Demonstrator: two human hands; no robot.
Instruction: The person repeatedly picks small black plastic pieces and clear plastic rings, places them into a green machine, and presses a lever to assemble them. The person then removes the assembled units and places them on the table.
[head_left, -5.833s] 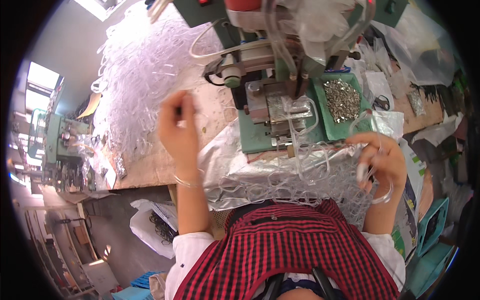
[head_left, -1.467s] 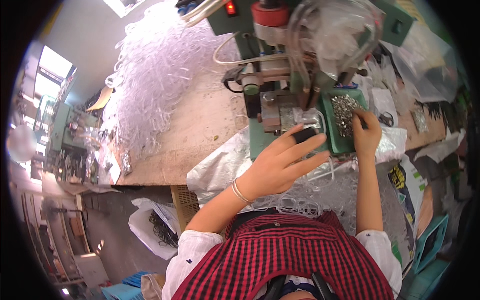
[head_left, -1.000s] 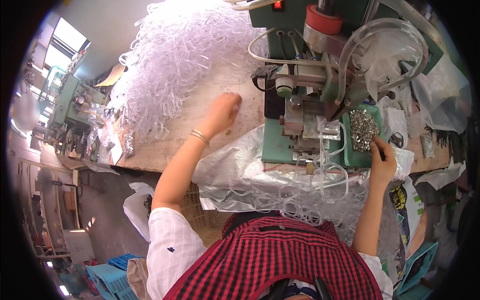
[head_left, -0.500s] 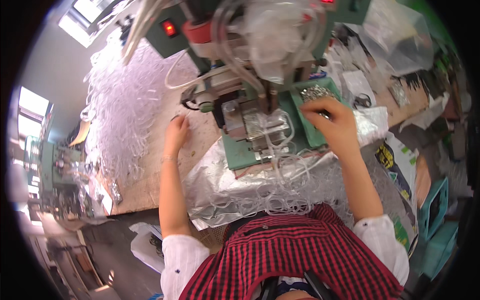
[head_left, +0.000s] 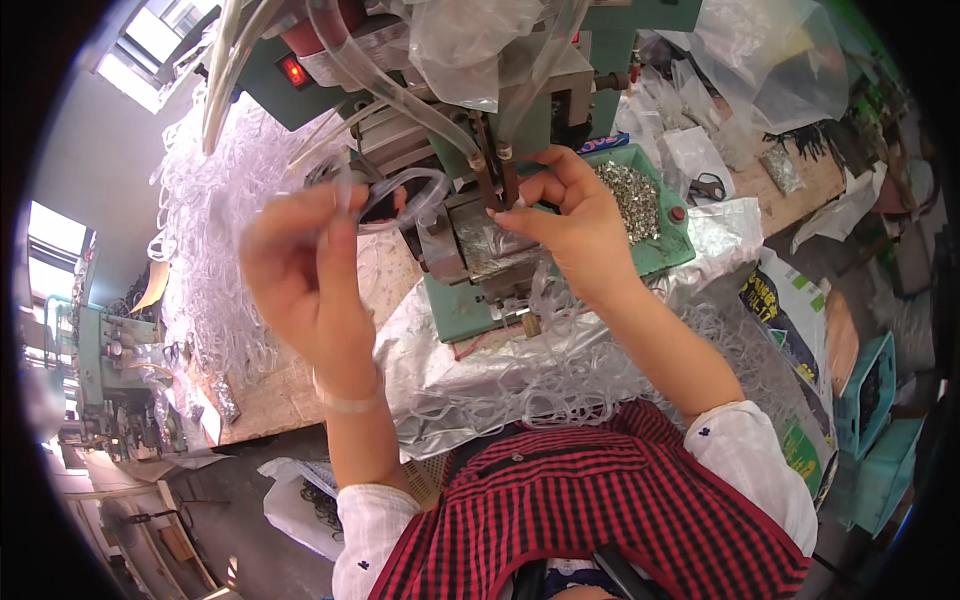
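My left hand (head_left: pixel 315 275), smeared by motion, is raised left of the green press machine (head_left: pixel 545 115). Its fingers are closed on a clear plastic strap (head_left: pixel 432 186), which curves toward the machine's head. My right hand (head_left: pixel 580 220) is at the metal jaws (head_left: pixel 492 180) with thumb and forefinger pinched together. What lies between those fingertips is too small to make out. Beneath them sits a metal block (head_left: pixel 485 240) on a green base. Right of that hand is a green tray (head_left: pixel 672 245) of small shiny metal pieces (head_left: pixel 628 200).
A big heap of clear straps (head_left: pixel 215 240) covers the table's left part. More loops (head_left: pixel 520 395) lie on silvery sheeting (head_left: pixel 410 360) before me. Black-handled scissors (head_left: pixel 708 186) and plastic bags (head_left: pixel 770 70) lie at the back right. Teal crates (head_left: pixel 870 400) stand at the far right.
My left hand has risen from the tabletop, now with a clear strap. My right hand has moved left from the tray of metal pieces to the machine's jaws. The whole view has shifted slightly.
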